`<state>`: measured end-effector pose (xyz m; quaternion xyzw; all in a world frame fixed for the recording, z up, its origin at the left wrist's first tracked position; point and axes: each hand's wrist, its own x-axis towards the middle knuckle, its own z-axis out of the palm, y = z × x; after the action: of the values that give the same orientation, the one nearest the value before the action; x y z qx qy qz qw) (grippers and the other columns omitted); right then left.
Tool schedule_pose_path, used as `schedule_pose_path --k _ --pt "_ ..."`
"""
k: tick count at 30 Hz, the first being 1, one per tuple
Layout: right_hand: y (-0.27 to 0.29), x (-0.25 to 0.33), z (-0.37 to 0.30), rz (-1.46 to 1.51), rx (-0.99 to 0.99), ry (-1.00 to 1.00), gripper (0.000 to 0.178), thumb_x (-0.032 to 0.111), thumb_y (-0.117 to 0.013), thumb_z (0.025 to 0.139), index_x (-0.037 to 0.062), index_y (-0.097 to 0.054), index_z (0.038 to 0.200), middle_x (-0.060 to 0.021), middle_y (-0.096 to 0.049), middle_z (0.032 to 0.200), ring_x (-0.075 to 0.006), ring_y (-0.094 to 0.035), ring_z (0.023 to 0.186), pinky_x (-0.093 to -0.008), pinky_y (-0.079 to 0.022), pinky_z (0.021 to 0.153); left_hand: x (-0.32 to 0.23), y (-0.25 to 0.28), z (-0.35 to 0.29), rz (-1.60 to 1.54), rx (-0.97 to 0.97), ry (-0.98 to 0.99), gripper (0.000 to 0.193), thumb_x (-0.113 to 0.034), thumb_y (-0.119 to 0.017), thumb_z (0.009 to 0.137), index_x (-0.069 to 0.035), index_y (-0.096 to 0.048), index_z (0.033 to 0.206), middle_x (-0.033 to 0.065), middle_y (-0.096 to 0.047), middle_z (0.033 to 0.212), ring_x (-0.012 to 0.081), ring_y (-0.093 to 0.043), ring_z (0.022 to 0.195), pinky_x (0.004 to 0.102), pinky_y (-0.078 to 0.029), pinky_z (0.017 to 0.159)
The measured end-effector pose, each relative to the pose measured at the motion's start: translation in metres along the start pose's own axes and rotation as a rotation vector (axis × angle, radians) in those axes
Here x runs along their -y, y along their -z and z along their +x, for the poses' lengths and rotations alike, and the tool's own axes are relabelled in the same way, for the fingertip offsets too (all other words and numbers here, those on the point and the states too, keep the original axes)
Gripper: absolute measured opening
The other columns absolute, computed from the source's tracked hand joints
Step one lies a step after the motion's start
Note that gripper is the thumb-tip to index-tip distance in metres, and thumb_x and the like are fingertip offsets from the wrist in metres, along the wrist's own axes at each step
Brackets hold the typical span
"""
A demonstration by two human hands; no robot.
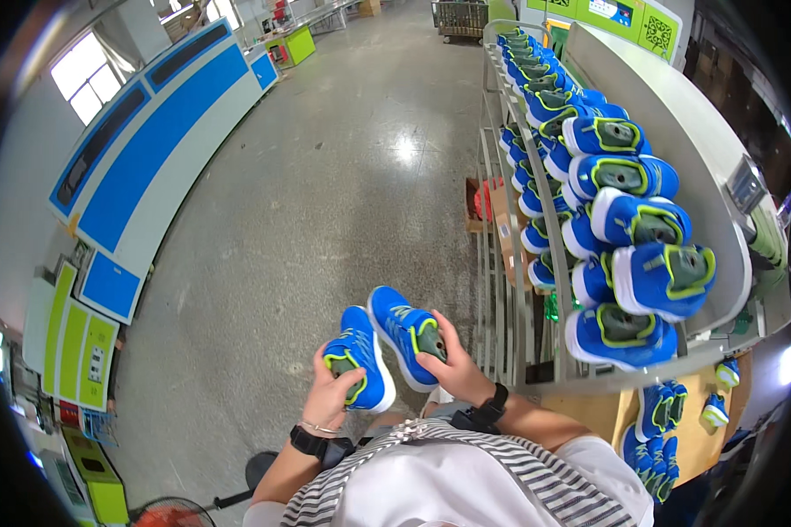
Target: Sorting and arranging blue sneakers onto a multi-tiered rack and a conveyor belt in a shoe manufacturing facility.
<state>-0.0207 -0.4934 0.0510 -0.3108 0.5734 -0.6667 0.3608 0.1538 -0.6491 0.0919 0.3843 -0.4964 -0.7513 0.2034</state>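
Two blue sneakers with white soles and lime collar trim are held out in front of me, toes pointing away and leaning together. My left hand (327, 393) grips the left sneaker (357, 342) at its heel, thumb over the collar. Around the heel of the right sneaker (395, 323) my right hand (455, 367) is closed, its thumb at the opening. A dark green shoe last (430, 341) fills that opening. Both sneakers are off the floor.
To my right stands a metal rack (523, 290) with several rows of matching sneakers (642, 220). Below it, more sneakers (655, 413) rest on a wooden board (589, 406). A long blue and white machine (167, 132) lines the left; grey floor (325, 193) lies between.
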Motion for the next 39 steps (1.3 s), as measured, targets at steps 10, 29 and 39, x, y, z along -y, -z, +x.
schedule_pose_path --k 10,29,39 --pt "0.053 -0.012 0.058 -0.311 -0.377 -0.166 0.082 0.014 -0.065 0.091 0.0042 -0.017 0.156 -0.0231 -0.037 0.150 -0.0314 -0.041 0.138 -0.0373 -0.032 0.113 -0.032 -0.067 0.184 0.345 0.416 0.359 0.087 0.000 -0.073 0.075 -0.006 -0.026 0.148 0.0126 -0.052 0.125 0.0228 -0.055 0.113 0.0372 -0.049 0.094" --pt "0.104 0.132 0.382 -0.005 -1.124 0.319 0.077 0.006 -0.059 0.094 0.0090 -0.017 0.157 -0.0113 -0.044 0.144 -0.0197 -0.048 0.126 -0.0315 -0.038 0.108 -0.251 -0.259 0.495 0.239 1.016 -0.193 0.079 0.002 -0.064 0.079 -0.007 -0.029 0.149 0.0123 -0.052 0.126 0.0209 -0.054 0.112 0.0330 -0.046 0.096" --pt "0.196 0.253 0.428 -0.343 -1.458 0.849 0.073 0.004 -0.059 0.092 0.0057 -0.023 0.155 -0.0142 -0.051 0.134 -0.0178 -0.056 0.113 -0.0297 -0.044 0.099 -0.363 -0.461 0.541 0.127 1.272 -0.812 0.072 -0.004 -0.068 0.079 0.000 -0.037 0.144 0.0118 -0.056 0.124 0.0172 -0.058 0.107 0.0290 -0.049 0.093"
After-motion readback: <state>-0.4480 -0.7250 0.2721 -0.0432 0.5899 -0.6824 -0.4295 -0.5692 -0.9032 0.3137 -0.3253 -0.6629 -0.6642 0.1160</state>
